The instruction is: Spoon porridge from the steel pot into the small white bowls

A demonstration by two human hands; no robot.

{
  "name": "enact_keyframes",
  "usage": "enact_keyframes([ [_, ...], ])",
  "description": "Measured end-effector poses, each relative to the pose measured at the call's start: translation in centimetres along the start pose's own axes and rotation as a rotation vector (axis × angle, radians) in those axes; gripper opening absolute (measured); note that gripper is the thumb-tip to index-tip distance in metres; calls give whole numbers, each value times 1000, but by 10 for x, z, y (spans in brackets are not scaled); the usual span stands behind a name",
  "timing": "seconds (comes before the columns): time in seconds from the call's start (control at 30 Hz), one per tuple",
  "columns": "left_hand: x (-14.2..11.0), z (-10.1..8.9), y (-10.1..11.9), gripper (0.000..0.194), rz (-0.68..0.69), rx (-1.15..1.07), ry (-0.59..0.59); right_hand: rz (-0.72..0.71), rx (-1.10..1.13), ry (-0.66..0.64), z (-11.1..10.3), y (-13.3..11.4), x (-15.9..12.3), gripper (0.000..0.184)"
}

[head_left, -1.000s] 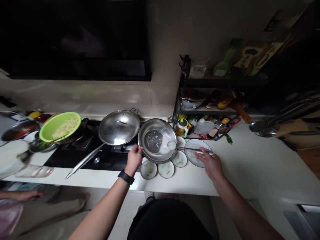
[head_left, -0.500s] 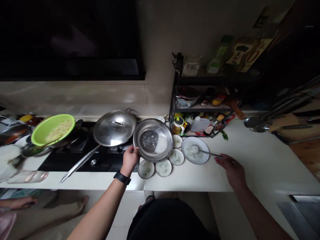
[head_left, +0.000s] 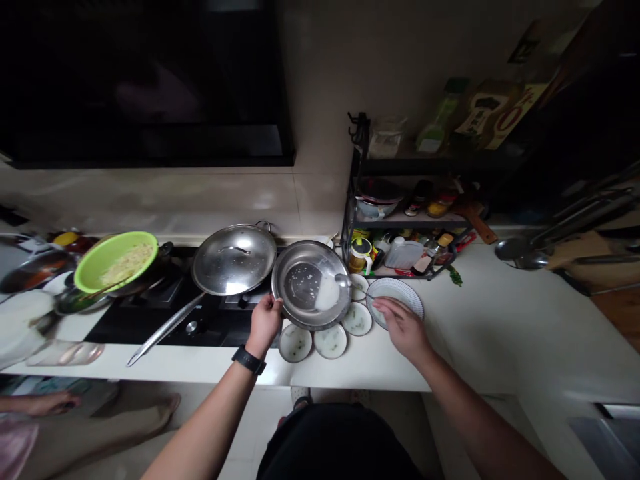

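Observation:
My left hand (head_left: 266, 320) grips the near left rim of a steel basin (head_left: 293, 307), with a little white liquid pooled at its right side. The basin is tilted above several small bowls (head_left: 331, 341) that hold pale liquid with green bits. Closed on the handle of a spoon (head_left: 344, 280), my right hand (head_left: 403, 327) hovers over the near part of a striped plate (head_left: 415, 297). The spoon's bowl is at the basin's right edge, by the white liquid. My right hand partly hides the plate.
A lidded frying pan (head_left: 235, 263) sits on the black stove (head_left: 165, 327). A green basin (head_left: 90, 267) of pale shreds stands further left. Behind the bowls is a spice rack (head_left: 350, 200); ladles (head_left: 523, 253) lie at right. Another person's hand (head_left: 53, 403) shows lower left.
My right hand has moved left with the spoon, whose bowl went from the striped plate to the steel basin's right edge. My left hand still grips the basin. The view has shifted slightly.

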State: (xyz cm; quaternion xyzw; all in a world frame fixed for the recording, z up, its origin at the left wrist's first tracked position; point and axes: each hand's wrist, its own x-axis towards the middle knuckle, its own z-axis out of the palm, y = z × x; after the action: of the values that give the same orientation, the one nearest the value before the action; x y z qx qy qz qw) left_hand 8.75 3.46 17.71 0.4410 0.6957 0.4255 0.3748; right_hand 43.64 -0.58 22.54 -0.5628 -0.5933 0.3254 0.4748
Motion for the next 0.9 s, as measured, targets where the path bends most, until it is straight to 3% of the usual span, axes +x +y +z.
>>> enact_keyframes([
  [0.13,-2,0,2,29,15,-8,5,15,49,-29,39,14,19,28],
  [0.3,-3,0,5,29,9,-5,6,238,179,67,53,35,22,39],
  [0.43,-4,0,6,31,-13,-42,8,485,424,166,47,38,23,40],
  [0.53,-3,-1,6,33,-31,-103,-11,558,532,214,39,37,23,41],
  [0.73,-1,-3,5,32,-36,-109,-13,537,564,270,16,31,17,43],
  [0.9,3,0,1,31,-25,-104,-6,495,561,351,-16,28,11,45],
])
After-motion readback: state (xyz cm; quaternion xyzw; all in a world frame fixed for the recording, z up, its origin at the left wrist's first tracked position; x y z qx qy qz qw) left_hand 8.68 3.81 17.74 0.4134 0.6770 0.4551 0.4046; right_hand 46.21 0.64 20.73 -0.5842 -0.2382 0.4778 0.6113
